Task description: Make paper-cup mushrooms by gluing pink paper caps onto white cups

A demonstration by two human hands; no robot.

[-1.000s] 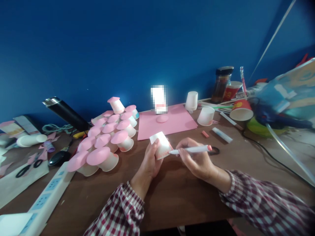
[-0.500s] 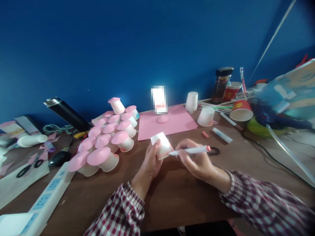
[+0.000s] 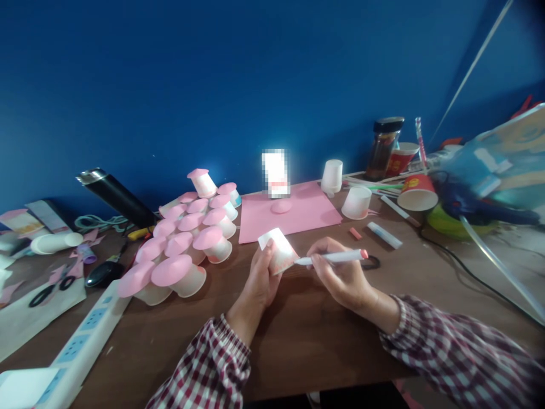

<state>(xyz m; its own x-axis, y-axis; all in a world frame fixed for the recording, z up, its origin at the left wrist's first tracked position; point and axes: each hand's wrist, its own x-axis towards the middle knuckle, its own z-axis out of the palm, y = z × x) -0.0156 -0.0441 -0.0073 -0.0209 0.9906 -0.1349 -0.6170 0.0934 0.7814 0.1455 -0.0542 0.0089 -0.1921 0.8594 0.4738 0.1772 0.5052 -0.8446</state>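
Note:
My left hand (image 3: pixel 263 272) is closed around a white paper cup (image 3: pixel 281 250), tilted, with red marks along its rim. A white marker (image 3: pixel 336 258) with a red end is pinched in my right hand (image 3: pixel 340 278). Its tip meets the right side of the cup's rim, or lies very close to it. Behind the cup lies a pink sheet (image 3: pixel 255 224) with a small pink paper cone (image 3: pixel 281 205) on it. To the left stand several upturned cups with pink cone tops (image 3: pixel 172 270).
Right of the sheet are two upturned white cups (image 3: pixel 356 203), a marker cap (image 3: pixel 355 233) and a capped marker (image 3: pixel 384 234). Further right are red cups (image 3: pixel 417 193) and a dark-lidded bottle (image 3: pixel 385 147). On the left lie a power strip (image 3: pixel 80 341), scissors (image 3: pixel 51 291) and a black flask (image 3: pixel 114 196).
The cup has turned and tilted slightly in my left hand. My right hand and the marker have shifted a little to the right and up along the rim.

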